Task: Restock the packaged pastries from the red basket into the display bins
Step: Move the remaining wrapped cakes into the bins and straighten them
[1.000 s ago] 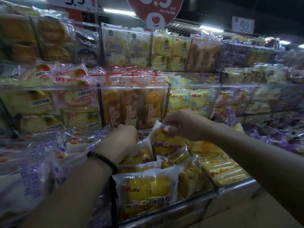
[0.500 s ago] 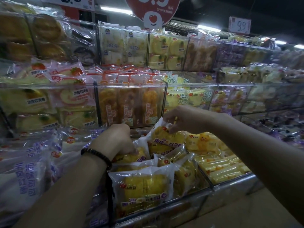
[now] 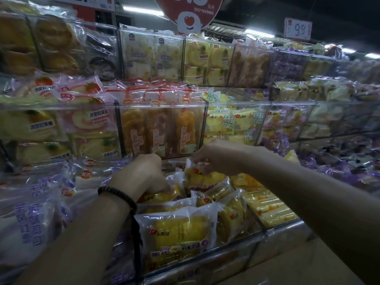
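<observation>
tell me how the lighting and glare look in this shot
Head view: dim overall, lit by ceiling strip lights at top; glare streaks on the clear bins and wrappers; wide-angle bends the shelves; right side purple packs are blurred; left hand and right hand are fairly sharp.

We see the lowest bin (image 3: 205,262) in front, pastry packs (image 3: 176,231) lying in it, with the left hand (image 3: 141,177) and right hand (image 3: 218,157) above them. Behind rise two further tiers of bins (image 3: 162,105). A price sign (image 3: 297,28) stands upper right.
</observation>
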`<state>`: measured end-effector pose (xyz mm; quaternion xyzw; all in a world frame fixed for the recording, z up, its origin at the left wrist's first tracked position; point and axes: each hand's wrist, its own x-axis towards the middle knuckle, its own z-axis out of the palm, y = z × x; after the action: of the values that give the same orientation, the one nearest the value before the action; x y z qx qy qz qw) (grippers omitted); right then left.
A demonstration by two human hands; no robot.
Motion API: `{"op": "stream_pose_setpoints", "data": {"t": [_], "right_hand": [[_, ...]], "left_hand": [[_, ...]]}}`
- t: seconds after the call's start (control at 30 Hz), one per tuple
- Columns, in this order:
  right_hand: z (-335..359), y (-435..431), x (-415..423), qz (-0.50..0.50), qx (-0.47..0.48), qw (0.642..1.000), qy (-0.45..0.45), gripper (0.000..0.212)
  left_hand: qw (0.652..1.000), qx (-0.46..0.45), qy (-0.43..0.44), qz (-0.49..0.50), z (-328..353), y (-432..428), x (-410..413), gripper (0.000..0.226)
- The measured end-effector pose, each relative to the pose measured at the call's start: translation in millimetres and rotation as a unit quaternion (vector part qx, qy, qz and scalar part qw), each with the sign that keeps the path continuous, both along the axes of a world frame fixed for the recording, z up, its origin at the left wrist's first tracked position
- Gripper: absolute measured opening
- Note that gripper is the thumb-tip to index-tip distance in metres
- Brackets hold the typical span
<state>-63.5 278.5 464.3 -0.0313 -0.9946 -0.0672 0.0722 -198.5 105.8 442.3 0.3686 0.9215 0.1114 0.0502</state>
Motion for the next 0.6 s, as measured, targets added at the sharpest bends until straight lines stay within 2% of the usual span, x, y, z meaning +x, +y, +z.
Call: {"op": "stream_pose_setpoints", "data": {"t": [0.1,0.3,0.5,0.6], "right_hand": [[-7.5,-6.1,-9.1,-0.005,0.052,0.999,0.000,0.033],[-11.1,-18.5,-16.6,-0.036,0.076,0.995,-0.055,0.054],[-21.6,-23.5,-18.1,-0.040,0.160,0.985,-0.054,0.049],[-35.6,-18.2,-22.2,-0.032,0.192,0.981,-0.025,0.047]], "left_hand": [[1.000,0.003,0.015,-0.013,-7.0,2.5,0.3,0.045],[1.000,0.007,0.004,-0.021,-8.6,0.0,0.6,0.038],[1.000,0.002,0.007,-0.015,-4.5,-1.6,-1.6,0.044],[0.999,-0.004,0.020,-0.029,-5.8,-0.8,0.1,0.040]]}}
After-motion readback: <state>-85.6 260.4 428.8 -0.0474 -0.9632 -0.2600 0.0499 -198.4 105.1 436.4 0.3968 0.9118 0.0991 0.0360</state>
